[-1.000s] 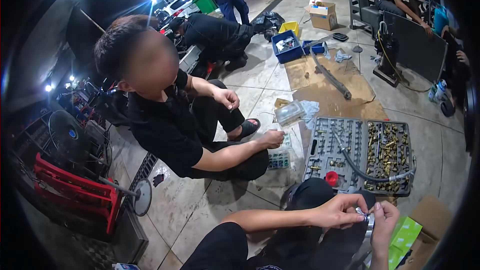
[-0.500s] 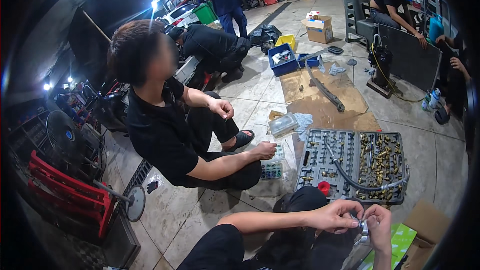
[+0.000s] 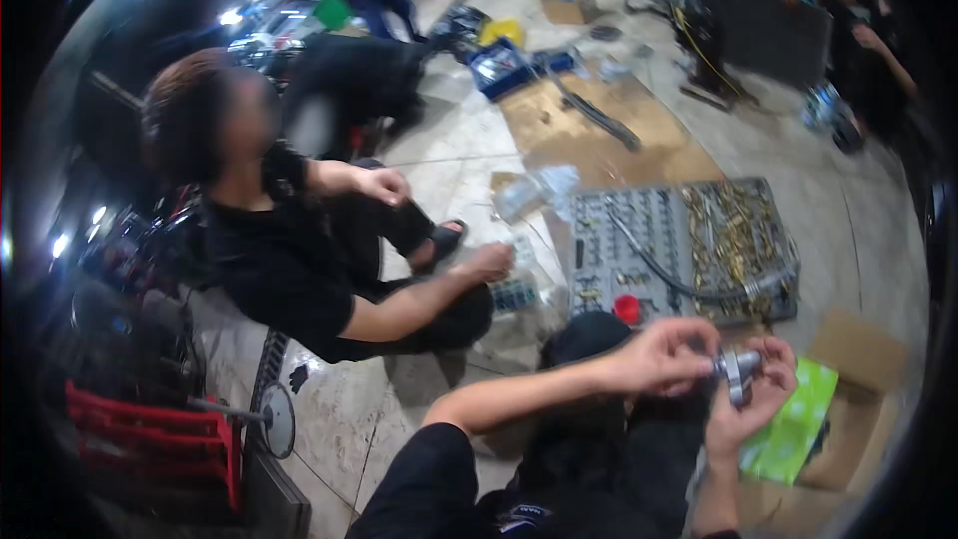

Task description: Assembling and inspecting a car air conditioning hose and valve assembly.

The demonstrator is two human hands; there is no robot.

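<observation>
A small silver metal part with a projecting flange [image 3: 736, 369] is held between my two hands, above my knees. My right hand [image 3: 760, 389] has its fingers curled round the part from the right. From the left, my left hand [image 3: 671, 354] pinches its near end with thumb and fingers; blur hides the exact contact. Beyond my hands lies an open grey case [image 3: 639, 230] of metal fittings, many of them brass-coloured. A black hose [image 3: 667, 267] with metal ends lies across the case, and a red cap-like piece [image 3: 626, 308] sits at its near edge.
A co-worker [image 3: 299, 250] squats at my left beside a small compartment box [image 3: 514, 294]. An open cardboard box [image 3: 863, 429] with a green packet [image 3: 793, 424] stands at my right. Farther off are flattened cardboard [image 3: 589, 135], a blue bin [image 3: 496, 70] and a black bottle jack [image 3: 704, 65].
The whole view has shifted and blurred, so the surroundings sit higher and more to the left. My hands have turned the metal part, and more of it shows between my fingers.
</observation>
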